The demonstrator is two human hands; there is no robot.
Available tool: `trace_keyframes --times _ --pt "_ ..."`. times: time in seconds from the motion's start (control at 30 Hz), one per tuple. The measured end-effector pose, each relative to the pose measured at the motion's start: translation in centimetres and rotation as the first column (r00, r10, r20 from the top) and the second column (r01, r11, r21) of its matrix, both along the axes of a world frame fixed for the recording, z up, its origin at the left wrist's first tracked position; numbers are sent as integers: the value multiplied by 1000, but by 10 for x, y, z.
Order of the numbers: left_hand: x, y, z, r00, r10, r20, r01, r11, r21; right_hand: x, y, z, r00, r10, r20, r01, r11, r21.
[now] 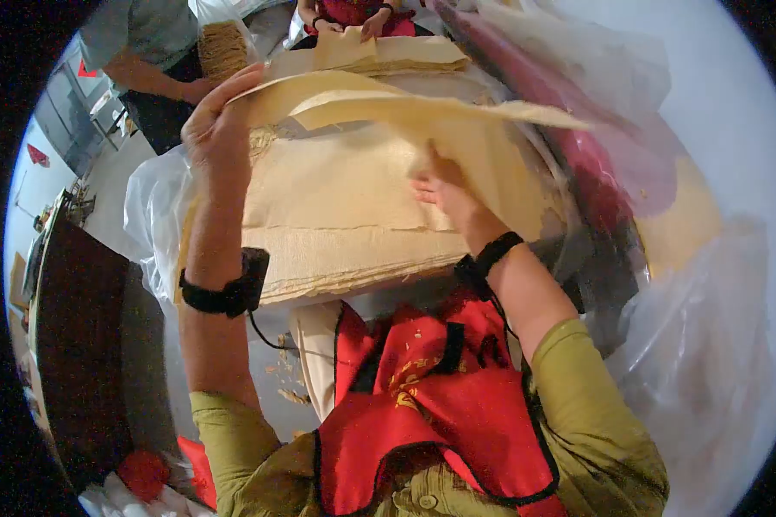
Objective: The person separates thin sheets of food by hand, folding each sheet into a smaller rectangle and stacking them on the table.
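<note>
My left hand (pixel 220 125) is raised at the upper left, its fingers closed on the edge of a thin tan sheet (pixel 345 90). This sheet is lifted and curved, stretching to the right in the air with some blur. Below it lies a stack of tan, crinkled sheets (pixel 319 254) with layered, uneven front edges. My right hand (pixel 442 185) is over the stack, below the raised sheet, thumb up and fingers apart, slightly blurred. Both wrists wear black bands, the left one with a small dark box.
Across from me, a person's hands (pixel 353 24) touch another tan pile (pixel 414 56). Someone in a grey top (pixel 134 39) stands at the upper left near a bagged brown bundle (pixel 222 50). Clear plastic sheeting (pixel 159 224) borders the stack; a dark brown panel (pixel 82 345) stands left.
</note>
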State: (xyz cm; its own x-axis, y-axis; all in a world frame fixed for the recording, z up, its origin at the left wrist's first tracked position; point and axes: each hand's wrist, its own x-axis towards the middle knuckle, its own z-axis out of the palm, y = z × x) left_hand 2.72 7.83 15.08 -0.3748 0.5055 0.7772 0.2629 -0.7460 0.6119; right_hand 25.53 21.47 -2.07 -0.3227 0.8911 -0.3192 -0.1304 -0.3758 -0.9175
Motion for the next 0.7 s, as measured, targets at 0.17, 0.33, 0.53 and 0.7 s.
trace_keyframes --times 0.17,0.33,0.53,0.7 --pt "-22 -32 -26 936 117 -332 -140 989 -46 45 33 -13 976 -80 -205 56 991 -119" --pt "-54 -57 -136 924 12 -382 -240 795 -557 74 34 -39 877 -31 -480 -38 990 -134" --pt "-62 -95 -178 516 8 -856 -708 567 -422 108 -16 -12 932 82 -354 -134 983 -126" --pt "13 -95 -159 417 17 -909 -652 702 -286 109 -53 -11 980 193 53 -194 981 13"
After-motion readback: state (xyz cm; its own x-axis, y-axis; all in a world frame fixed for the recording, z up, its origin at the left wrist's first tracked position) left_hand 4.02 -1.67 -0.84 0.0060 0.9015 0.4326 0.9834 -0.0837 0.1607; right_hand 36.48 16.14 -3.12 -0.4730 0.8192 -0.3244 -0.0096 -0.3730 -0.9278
